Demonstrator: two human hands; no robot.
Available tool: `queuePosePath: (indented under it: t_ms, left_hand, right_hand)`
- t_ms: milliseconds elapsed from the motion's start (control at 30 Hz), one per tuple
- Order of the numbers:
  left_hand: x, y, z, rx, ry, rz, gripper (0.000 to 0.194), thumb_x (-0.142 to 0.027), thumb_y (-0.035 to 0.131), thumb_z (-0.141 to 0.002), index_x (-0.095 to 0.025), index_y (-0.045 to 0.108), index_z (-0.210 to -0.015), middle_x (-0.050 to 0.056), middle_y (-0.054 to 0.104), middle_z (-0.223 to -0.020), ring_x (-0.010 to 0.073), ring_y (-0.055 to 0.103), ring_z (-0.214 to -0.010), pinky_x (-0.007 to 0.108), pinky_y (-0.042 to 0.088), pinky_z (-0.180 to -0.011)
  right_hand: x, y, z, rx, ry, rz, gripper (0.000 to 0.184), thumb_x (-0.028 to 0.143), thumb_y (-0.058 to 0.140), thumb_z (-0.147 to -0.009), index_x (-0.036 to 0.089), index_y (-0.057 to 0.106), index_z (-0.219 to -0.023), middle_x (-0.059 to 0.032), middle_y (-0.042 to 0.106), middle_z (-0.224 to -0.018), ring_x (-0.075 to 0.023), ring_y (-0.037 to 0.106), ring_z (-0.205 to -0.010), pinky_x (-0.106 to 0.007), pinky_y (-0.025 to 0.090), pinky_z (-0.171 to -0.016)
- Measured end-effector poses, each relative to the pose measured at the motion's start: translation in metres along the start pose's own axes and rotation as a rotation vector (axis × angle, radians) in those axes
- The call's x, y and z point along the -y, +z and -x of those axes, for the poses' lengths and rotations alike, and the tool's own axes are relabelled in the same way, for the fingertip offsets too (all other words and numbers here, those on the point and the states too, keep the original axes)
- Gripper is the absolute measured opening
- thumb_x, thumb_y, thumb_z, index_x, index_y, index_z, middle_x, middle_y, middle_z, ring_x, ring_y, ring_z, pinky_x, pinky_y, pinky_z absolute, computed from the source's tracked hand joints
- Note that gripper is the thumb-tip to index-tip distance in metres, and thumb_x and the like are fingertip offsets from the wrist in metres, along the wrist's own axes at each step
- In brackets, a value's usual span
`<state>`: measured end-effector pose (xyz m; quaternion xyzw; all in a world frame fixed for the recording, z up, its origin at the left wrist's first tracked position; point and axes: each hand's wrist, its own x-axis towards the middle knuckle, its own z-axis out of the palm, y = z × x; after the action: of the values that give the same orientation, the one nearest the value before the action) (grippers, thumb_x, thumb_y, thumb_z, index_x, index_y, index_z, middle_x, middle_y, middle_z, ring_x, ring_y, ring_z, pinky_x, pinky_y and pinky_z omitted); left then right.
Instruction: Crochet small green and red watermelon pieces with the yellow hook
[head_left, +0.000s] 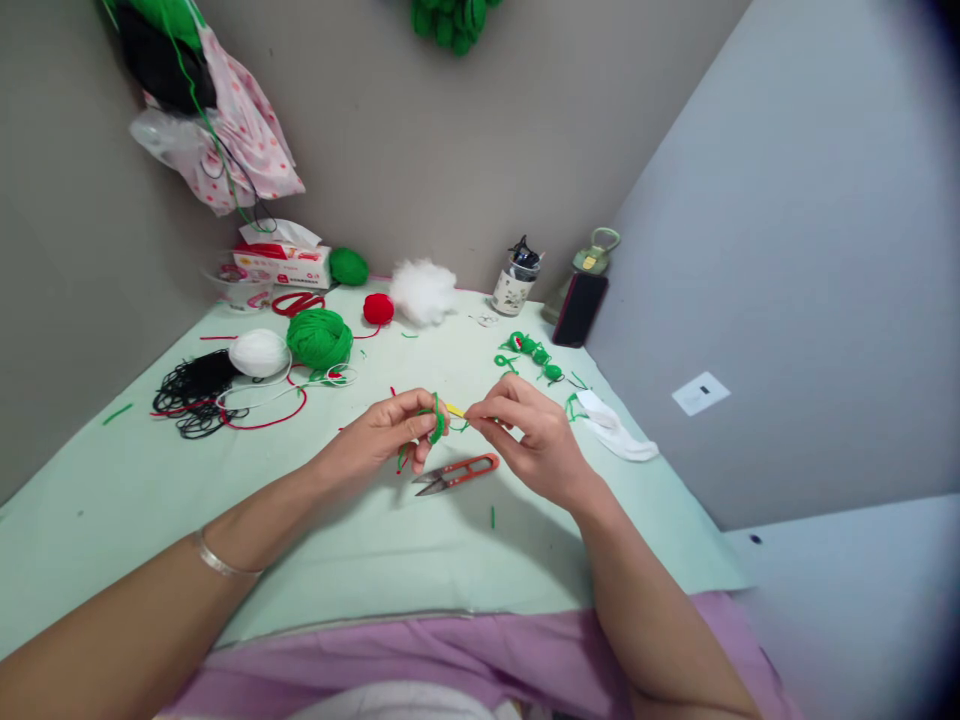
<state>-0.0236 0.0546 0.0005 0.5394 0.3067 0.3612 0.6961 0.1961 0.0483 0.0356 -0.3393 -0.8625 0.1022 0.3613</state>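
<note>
A small strip of green crochet work [436, 426] is pinched in my left hand [386, 425], with green yarn trailing below the fingers. My right hand [538, 440] grips a yellow tool [455, 411] that looks like a crochet hook; its left end reaches the green piece and the rest is hidden by my fingers. Just below both hands, thread snips [459, 474] with orange handles lie on the pale green table cover [360, 560]. Finished-looking green crocheted pieces [536, 352] lie beyond my right hand.
Balls of green yarn [319, 339], white yarn [259, 353] and red yarn [379, 309] sit back left, near black yarn [196, 390] and red-handled scissors [298, 304]. White stuffing [424, 292], a pen cup [516, 286], a phone [580, 310] and a bottle [595, 255] line the back.
</note>
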Motion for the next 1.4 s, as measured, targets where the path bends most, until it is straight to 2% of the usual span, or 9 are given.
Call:
queuePosePath:
  t_ms: [367,667,1100,1400]
  left_hand:
    - [-0.002,0.002,0.001,-0.003,-0.024,0.016,0.018,-0.036,0.060,-0.090,-0.019,0.060,-0.095,-0.001,0.057,-0.075,0.0091,0.051,-0.056,0.023,0.044,-0.054]
    - [-0.003,0.002,0.001,0.079,-0.017,0.064,0.014,-0.033,0.057,-0.092,-0.019,0.060,-0.093,0.000,0.053,-0.087,0.0061,0.048,-0.058,0.020,0.044,-0.054]
    - [0.001,0.003,0.000,0.028,-0.027,0.075,0.012,-0.031,0.062,-0.089,-0.019,0.062,-0.094,-0.004,0.049,-0.077,0.0063,0.049,-0.057,0.020,0.048,-0.054]
    - [-0.002,0.003,-0.001,-0.029,-0.054,0.079,0.014,-0.031,0.066,-0.086,-0.019,0.063,-0.091,-0.005,0.048,-0.073,0.0058,0.048,-0.055,0.019,0.044,-0.052]
  right_hand:
    - [-0.001,0.000,0.001,0.008,0.036,-0.092,0.015,0.015,0.054,-0.093,0.022,0.067,-0.097,-0.0032,0.056,-0.083,-0.0143,0.053,-0.074,-0.029,0.044,-0.065]
    - [0.001,0.004,-0.001,0.009,0.084,-0.221,0.015,0.014,0.056,-0.093,0.022,0.069,-0.095,-0.0018,0.056,-0.081,-0.0126,0.052,-0.071,-0.028,0.042,-0.063]
    - [0.003,0.017,-0.001,-0.034,0.137,-0.308,0.010,0.016,0.061,-0.091,0.020,0.069,-0.088,-0.0004,0.055,-0.075,-0.0121,0.050,-0.069,-0.027,0.040,-0.062]
    - [-0.002,0.021,-0.002,0.007,0.286,-0.316,0.005,0.017,0.064,-0.088,0.020,0.069,-0.086,-0.0014,0.061,-0.081,-0.0122,0.055,-0.072,-0.026,0.044,-0.065]
